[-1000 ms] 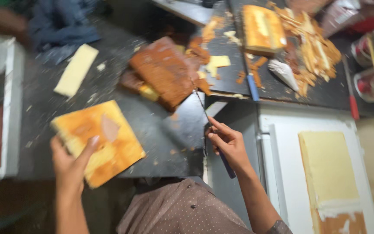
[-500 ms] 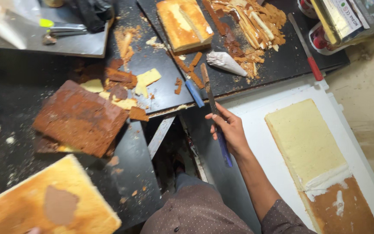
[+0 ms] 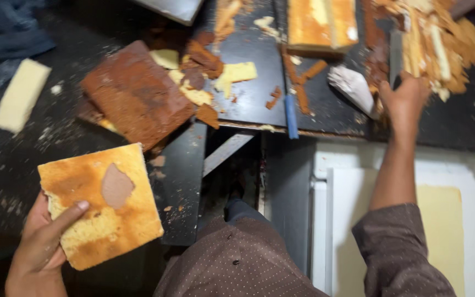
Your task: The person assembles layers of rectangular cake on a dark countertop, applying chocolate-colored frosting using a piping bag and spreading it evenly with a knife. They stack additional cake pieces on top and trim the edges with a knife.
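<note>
- Dark worktops, dusted with crumbs, fill the view, with a gap between them showing the floor and the person's brown dotted shirt.
- Left hand grips a square slab of sponge cake from beneath, thumb laid across its golden top; a patch of crust is missing just above the thumb.
- Up and to the right of that hand lies a dark brown cake crust sheet, with torn yellow and brown scraps at its far edge.
- Further up and left of the left hand sits a pale cake strip.
- Right hand is stretched out to the far worktop, fingers curled round the handle of a knife whose blade points away.
- Just left of the right hand is a white paper cone, and beyond it a blue handle.
- Ahead and to the right of that hand is a heap of cake trimmings; ahead and left, a yellow cake block.
- Under the right forearm lies a white tray holding a pale yellow cake sheet.
</note>
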